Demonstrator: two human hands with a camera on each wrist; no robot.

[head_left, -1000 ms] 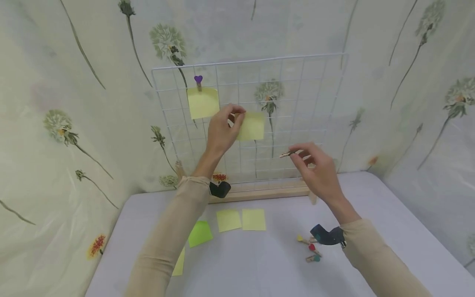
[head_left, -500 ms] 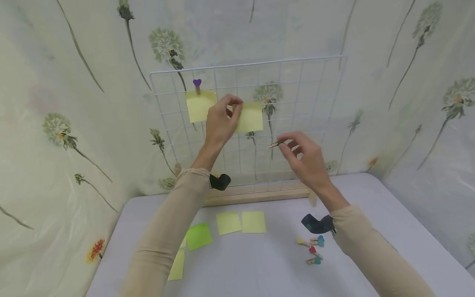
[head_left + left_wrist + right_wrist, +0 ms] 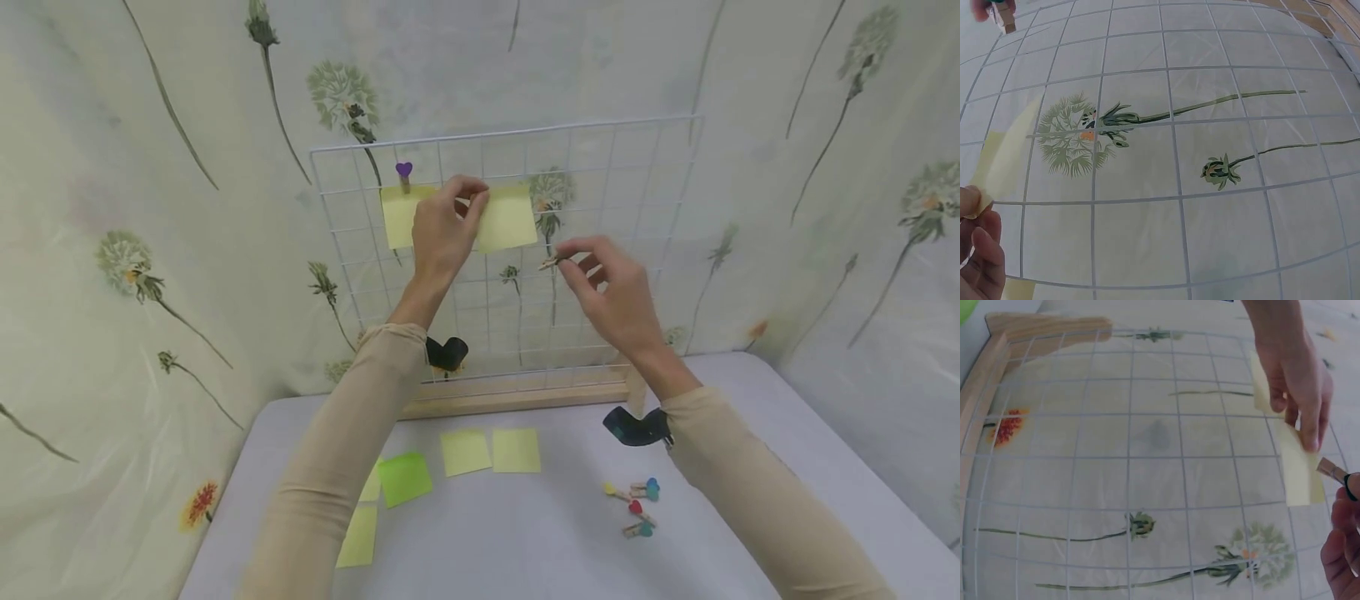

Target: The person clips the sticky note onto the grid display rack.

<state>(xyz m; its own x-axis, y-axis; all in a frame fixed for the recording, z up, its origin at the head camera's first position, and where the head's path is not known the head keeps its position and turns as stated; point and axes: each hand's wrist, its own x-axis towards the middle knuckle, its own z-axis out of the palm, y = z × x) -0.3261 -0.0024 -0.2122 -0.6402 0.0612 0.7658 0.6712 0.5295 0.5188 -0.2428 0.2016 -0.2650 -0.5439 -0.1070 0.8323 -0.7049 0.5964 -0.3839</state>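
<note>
My left hand pinches a yellow sticky note by its upper left corner, in front of the white wire grid. Left of it, another yellow note hangs from the grid under a clothespin with a purple heart, partly hidden by that hand. Lower and to the right, my right hand pinches a small wooden clothespin between thumb and fingertips. In the right wrist view, the clothespin's wooden end points at the held note, close beside it.
Yellow notes and a green note lie on the white table. Several heart clothespins lie at its right. A wooden base carries the grid. A flowered curtain hangs behind.
My left hand has raised the yellow note along the grid, level with the hanging note. The right hand has moved up and left with its clothespin, nearer the held note.
</note>
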